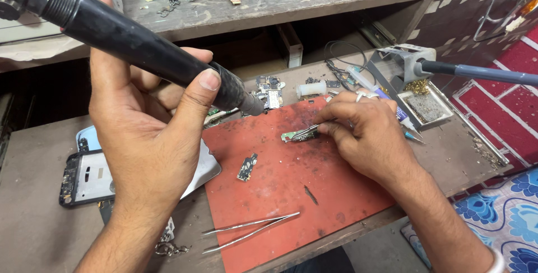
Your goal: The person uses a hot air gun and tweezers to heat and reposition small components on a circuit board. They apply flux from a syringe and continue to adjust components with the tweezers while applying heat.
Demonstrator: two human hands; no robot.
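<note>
A black hot-air wand (140, 43) is being gripped by the left hand (148, 133); tweezers (311, 131) pinching a small board (295, 135) are being grasped by the right hand (367, 135) mid-mat (291, 194), spare tweezers (249, 231) lying near its front edge.

A thick black hot-air wand (129, 40) slants from far left down toward the middle, its metal nozzle ending just above the red mat. Slim metal tweezers (316, 129) lie nearly level, their tips pinching a small green circuit board (297, 135), which rests flat on the mat's far part, right of the nozzle.
</note>
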